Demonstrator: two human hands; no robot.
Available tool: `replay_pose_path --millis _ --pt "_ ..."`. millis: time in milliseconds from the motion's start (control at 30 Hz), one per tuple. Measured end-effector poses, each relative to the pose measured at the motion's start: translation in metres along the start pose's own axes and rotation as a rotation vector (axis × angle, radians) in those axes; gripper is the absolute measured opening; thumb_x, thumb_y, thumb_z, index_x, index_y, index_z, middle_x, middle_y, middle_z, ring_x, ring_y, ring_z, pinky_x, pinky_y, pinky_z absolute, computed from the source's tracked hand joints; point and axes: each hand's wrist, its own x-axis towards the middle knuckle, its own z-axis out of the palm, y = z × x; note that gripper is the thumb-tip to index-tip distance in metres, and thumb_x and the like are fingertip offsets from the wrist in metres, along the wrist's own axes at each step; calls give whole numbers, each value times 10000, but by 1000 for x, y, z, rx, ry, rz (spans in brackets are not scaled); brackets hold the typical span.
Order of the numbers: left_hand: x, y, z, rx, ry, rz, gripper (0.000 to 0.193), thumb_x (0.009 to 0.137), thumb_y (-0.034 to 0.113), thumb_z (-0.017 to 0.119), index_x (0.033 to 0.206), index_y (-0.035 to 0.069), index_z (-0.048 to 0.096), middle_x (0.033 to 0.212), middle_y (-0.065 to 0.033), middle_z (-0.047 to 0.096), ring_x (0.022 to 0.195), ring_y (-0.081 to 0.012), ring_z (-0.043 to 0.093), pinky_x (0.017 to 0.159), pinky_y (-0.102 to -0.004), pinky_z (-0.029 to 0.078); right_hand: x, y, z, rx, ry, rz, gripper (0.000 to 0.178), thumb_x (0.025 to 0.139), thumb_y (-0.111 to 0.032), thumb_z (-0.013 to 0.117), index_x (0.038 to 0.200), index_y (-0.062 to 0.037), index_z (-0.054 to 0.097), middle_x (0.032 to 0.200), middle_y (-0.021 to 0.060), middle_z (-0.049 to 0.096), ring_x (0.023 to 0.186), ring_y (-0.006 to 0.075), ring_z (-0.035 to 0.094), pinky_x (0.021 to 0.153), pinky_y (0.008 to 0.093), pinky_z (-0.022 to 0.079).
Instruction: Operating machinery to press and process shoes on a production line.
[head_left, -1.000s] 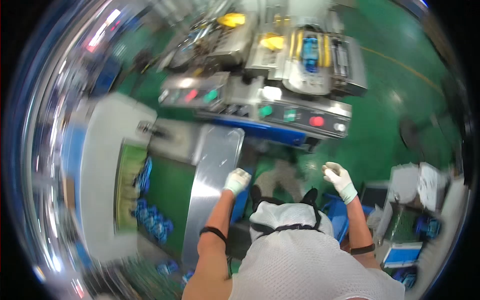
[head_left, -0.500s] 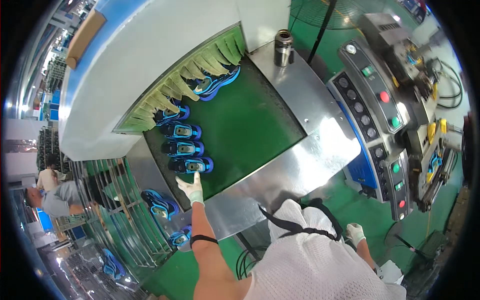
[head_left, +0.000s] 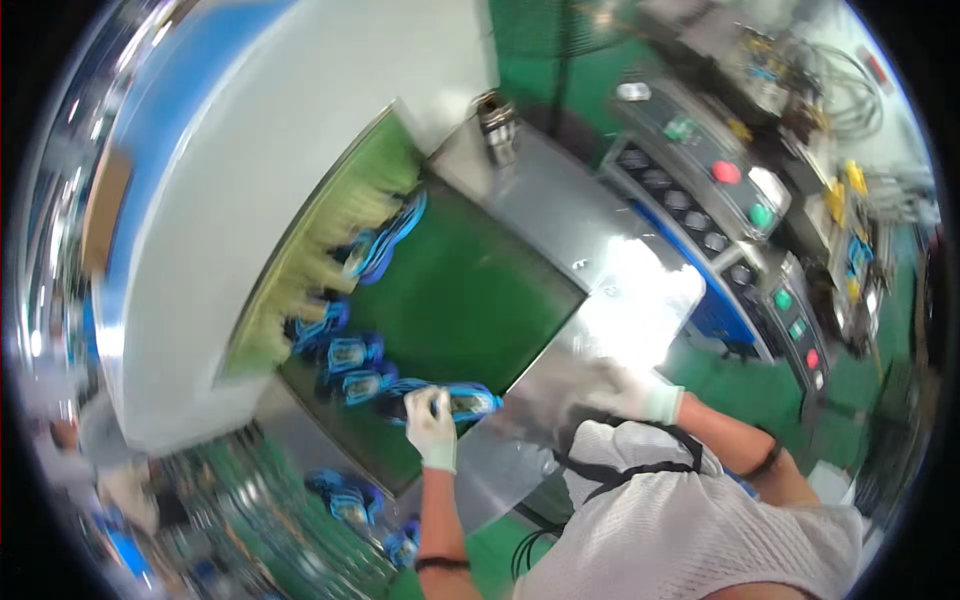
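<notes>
My left hand [head_left: 430,418], in a white glove, grips a dark blue sneaker [head_left: 475,402] with light blue trim near the front of a green conveyor belt [head_left: 480,290]. The fingers are curled at the shoe's side, and its pale sole shows past them. Over the metal ledge [head_left: 525,385], my gloved right hand [head_left: 640,393] is smeared by motion, so its fingers are unclear. Behind the gripped shoe, several similar sneakers [head_left: 355,354] stand in a row on the belt. Another sneaker [head_left: 385,240] lies farther back, partly under the green strip curtain [head_left: 335,235].
More sneakers [head_left: 345,497] lie left of the belt, beside a metal rack [head_left: 250,500]. A metal flask [head_left: 498,128] stands on the steel side ledge. At right is a control panel [head_left: 690,205] with red and green buttons. A pale machine housing [head_left: 240,180] rises behind the curtain.
My left hand has taken hold of the front sneaker and moved it toward the ledge. My right hand has come up from my side over the ledge. The whole view has turned.
</notes>
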Motion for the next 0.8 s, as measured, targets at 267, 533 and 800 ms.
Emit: replay_pose_path --millis 267,533,800 --pt "-24 367 137 -498 -600 758 170 885 47 729 1051 26 703 1071 -132 676 954 -270 676 877 -363 538 -90 56 -88 -151 640 26 461 747 -123 735 1168 16 609 1145 239 625 1124 417 606 927 458 519" --pt "-130 699 277 -923 -950 1191 462 976 77 649 1412 -4 522 1381 -174 563 1178 -245 621 1012 -351 493 -391 122 -179 1169 1450 22 418 871 -239 800 1172 21 674 1007 40 687 885 101 624 806 307 521" --pt "-170 807 611 -248 -428 1193 949 907 380 711 1530 -129 207 1459 -384 416 1324 -477 489 1146 -475 384 -476 153 -110 1397 1979 -232 958 804 -319 857 1538 18 343 1459 130 540 1310 277 559 1123 432 442"
